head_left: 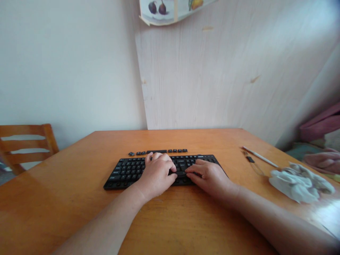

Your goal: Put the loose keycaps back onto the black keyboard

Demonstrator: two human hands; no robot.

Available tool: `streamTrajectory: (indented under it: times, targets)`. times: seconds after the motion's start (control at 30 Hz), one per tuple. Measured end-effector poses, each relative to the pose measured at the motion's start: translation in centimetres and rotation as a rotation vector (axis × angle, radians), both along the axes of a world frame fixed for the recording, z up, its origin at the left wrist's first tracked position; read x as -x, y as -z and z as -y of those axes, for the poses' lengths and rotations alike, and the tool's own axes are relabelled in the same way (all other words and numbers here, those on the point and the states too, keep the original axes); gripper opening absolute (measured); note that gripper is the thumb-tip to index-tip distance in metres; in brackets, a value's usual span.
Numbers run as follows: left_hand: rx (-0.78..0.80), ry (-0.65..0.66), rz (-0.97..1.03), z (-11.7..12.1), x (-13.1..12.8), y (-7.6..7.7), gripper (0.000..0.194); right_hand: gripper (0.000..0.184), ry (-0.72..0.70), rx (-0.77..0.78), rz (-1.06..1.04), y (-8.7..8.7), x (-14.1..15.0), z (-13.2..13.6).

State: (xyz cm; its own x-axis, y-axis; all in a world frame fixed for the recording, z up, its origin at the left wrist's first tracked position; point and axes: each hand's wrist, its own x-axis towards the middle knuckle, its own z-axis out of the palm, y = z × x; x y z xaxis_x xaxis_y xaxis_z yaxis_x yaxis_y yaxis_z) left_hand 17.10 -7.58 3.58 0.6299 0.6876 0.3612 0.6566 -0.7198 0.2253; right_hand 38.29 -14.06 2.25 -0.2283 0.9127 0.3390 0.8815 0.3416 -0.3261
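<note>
Left hand (158, 173) and right hand (212, 176), slightly apart, grip unclear, partly hide the keyboard (130, 169) on the table (180, 219), its lettering (200, 156) illegible, loose keys (156, 152) behind, with tool (249, 159), stick (260, 156) and cloth (294, 184) rightward.

Around the wooden table (66, 180)
A slatted chair (23, 144) is placed at the table's left; a fruit picture (172, 12) is fixed to the pale panel (196, 81) behind it; pinkish fabric (322, 118) is seen beyond its right edge.
</note>
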Motion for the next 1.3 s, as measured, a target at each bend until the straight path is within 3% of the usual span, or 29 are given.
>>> streamTrajectory:
  times: [1.3]
  targets:
    - [-0.058,-0.003,-0.033,0.54,-0.03,-0.2,0.002,0.023,-0.058,-0.005,-0.001,0.79,0.03,-0.15]
